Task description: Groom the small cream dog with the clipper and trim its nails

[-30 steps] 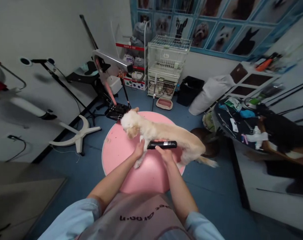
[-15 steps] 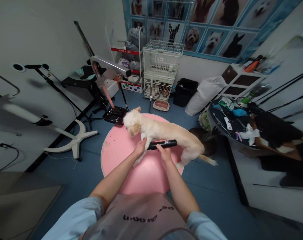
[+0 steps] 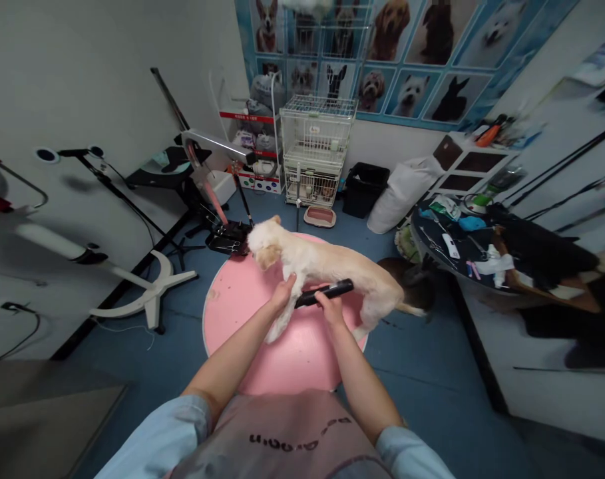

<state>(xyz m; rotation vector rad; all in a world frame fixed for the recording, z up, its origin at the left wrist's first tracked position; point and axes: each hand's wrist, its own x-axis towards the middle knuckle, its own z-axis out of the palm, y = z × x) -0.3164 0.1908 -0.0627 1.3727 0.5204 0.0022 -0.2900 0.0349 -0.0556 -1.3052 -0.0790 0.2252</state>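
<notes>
A small cream dog [image 3: 332,266] stands on a round pink table [image 3: 242,313], head toward the left and tail to the right. My left hand [image 3: 283,293] grips the dog's near front leg just under the chest. My right hand [image 3: 328,305] holds a black clipper [image 3: 327,291], which lies along the dog's near flank with its tip pointing left toward the left hand.
White wire cages [image 3: 316,150] stand at the far wall beside a black bin [image 3: 365,189]. A dark round side table [image 3: 462,249] with several tools sits right. A stand dryer with white legs [image 3: 142,299] is left. A dark animal [image 3: 414,283] lies behind the pink table.
The view has tilted up a little. The clipper's tip has dropped from level to slightly slanted, and the dog's tail has lowered. My left hand has slid a bit higher on the leg.
</notes>
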